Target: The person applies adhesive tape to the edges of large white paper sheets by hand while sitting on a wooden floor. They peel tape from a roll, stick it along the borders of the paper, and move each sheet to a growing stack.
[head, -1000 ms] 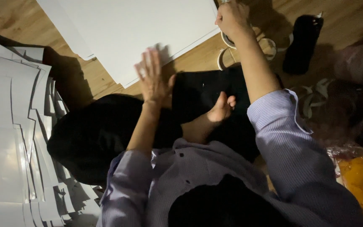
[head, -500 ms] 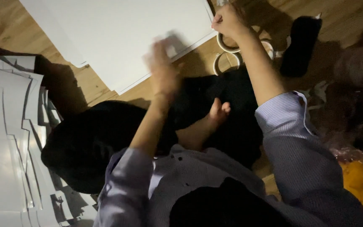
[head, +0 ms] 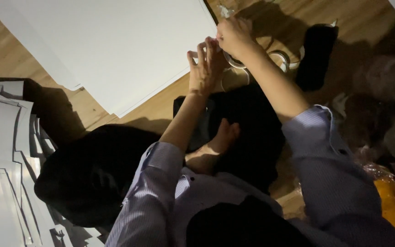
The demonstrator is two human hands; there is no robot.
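Left hand: the left hand [head: 205, 68] was found raised, fingers spread and unclenched, its fingertips at the edge of the large white sheet [head: 115, 45] and against the right hand.
Right hand: the right hand [head: 234, 36] was found clenched over a roll of tape [head: 232, 61]; whether the roll itself was pinched could not be told, the fingers being turned away.
Tape rolls: a second roll [head: 280, 58] was noted just beside the first, both on the wooden floor [head: 161, 100].
White sheet: laid flat on the floor, its near corner under both hands.
Cut sheets: a stack of white cut sheets [head: 1, 160] was recorded well apart.
Other items: a black object [head: 314, 55] lay beyond the rolls; an orange packet [head: 392, 201] sat at the lower right edge.
Person: a bare foot [head: 220, 139] rested on dark cloth [head: 252, 128].
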